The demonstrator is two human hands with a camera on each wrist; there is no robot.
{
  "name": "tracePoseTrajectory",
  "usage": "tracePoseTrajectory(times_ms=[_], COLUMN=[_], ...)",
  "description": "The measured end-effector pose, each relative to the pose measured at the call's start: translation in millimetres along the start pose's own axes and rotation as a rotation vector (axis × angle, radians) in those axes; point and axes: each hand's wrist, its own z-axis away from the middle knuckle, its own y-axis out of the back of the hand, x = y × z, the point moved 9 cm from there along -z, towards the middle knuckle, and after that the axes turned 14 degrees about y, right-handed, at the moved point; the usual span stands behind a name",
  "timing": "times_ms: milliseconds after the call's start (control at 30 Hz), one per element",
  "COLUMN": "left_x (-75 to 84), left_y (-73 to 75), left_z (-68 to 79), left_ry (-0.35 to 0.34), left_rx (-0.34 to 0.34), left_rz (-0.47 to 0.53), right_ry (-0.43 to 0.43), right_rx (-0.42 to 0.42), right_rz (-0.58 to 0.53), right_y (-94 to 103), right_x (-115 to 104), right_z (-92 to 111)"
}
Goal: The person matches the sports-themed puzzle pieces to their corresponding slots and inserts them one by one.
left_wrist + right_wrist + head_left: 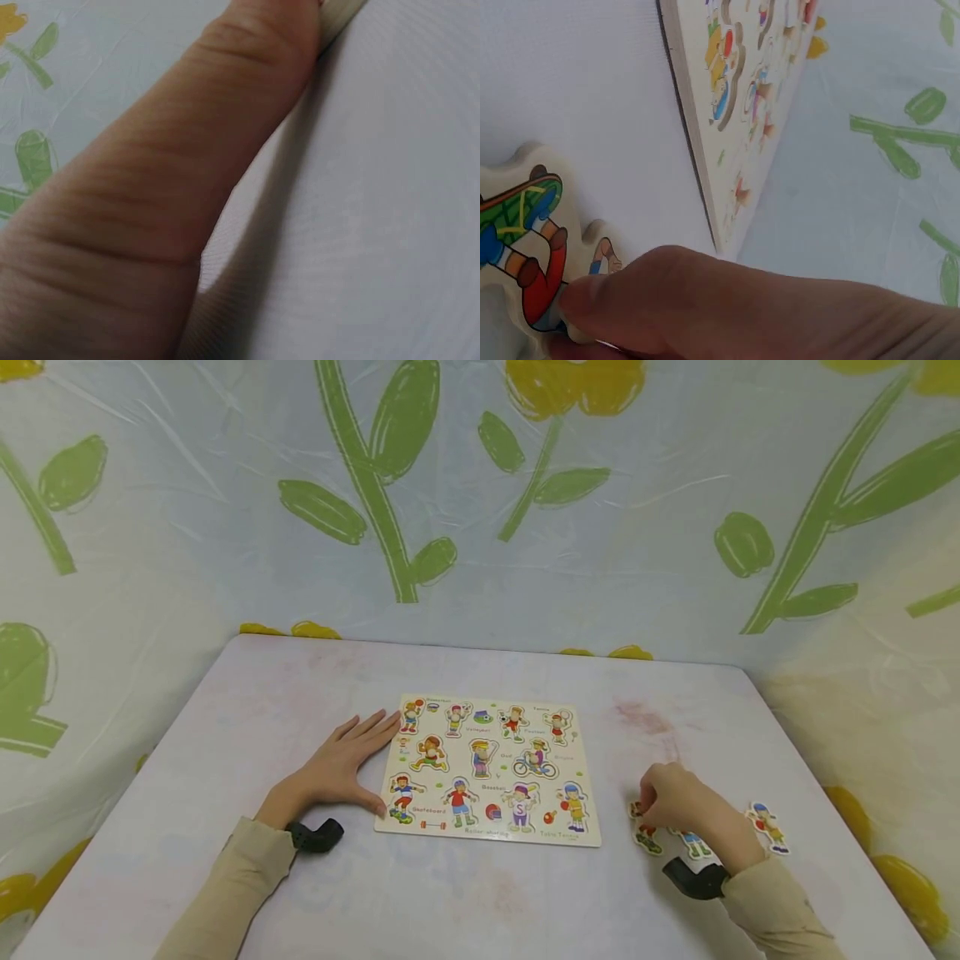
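Observation:
A wooden puzzle board (pixel 536 838), printed with children playing sports, lies flat at the middle of the table. My left hand (pixel 337 767) has its fingers spread, with fingertips and thumb touching the board's left edge. Off the board's right side, my right hand (pixel 681 800) pinches a skateboarder puzzle piece (pixel 546 281) between thumb and fingers; the piece's lower part (pixel 647 841) shows below the fingers. Another puzzle piece (pixel 696 846) is partly hidden under the right hand. A puzzle piece of a child in a blue cap (pixel 768 829) lies right of the right wrist.
The white tabletop (pixel 450 902) surrounds the board. Behind it hangs a pale sheet (pixel 247 552) with green leaves and yellow flowers, which also covers both sides. Several figures on the board, in its upper rows, have round knobs. Each wrist wears a black camera mount (pixel 318 836).

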Motion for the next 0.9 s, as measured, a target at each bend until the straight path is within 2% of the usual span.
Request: tracePoseTrajectory(times_ms=[500, 900], left_x=[-1.9, -1.6], left_y=[-0.4, 2.2], left_z=[-0.9, 0.1], left_ry=[0.001, 0.015], left_rx=[-0.021, -0.076], left_rz=[0.012, 0.060], right_ry=[0.012, -0.030], right_rx=[0.002, -0.006], right_rz=[0.001, -0.018], right_y=[-1.5, 2.3], right_x=[5.1, 0.4], right_z=[-1.6, -0.9])
